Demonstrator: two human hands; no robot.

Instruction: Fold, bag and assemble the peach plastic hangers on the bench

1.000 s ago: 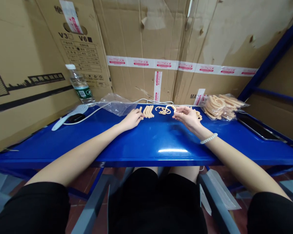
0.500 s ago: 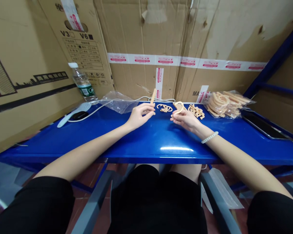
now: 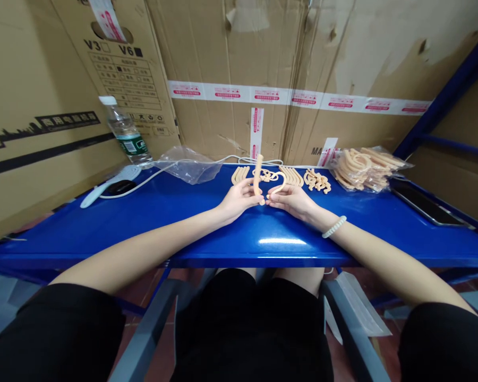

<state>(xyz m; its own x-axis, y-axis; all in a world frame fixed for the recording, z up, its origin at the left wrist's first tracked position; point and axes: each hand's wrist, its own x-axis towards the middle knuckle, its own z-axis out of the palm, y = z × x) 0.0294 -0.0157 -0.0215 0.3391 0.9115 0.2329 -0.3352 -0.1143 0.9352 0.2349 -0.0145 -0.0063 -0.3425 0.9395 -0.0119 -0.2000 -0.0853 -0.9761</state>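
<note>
Between the fingers of my left hand (image 3: 239, 202) stands a slightly bent, light wood-coloured rod (image 3: 258, 172), upright with its lower end at my fingertips. My right hand (image 3: 291, 202) pinches a curved, hook-shaped piece (image 3: 281, 180) of the same colour. The lower ends of the two pieces are close together; whether they touch I cannot tell. Behind my hands lie bent rods (image 3: 239, 174) at the left, curly pieces (image 3: 267, 174) in the middle and more bent rods (image 3: 293, 175) at the right. A heap of small wavy pieces (image 3: 317, 181) sits beyond my right hand.
A clear bag of similar pieces (image 3: 364, 168) lies right, near a phone (image 3: 428, 204). At the left are a water bottle (image 3: 127, 135), a pale blue hairbrush (image 3: 110, 185), a black object, a white cable and a plastic bag (image 3: 191, 165). Cardboard (image 3: 231, 127) backs the blue table (image 3: 183, 233).
My hands have come closer together and slightly nearer to me, bringing the rod and the hooked piece end to end. The bent rods behind them now show more fully.
</note>
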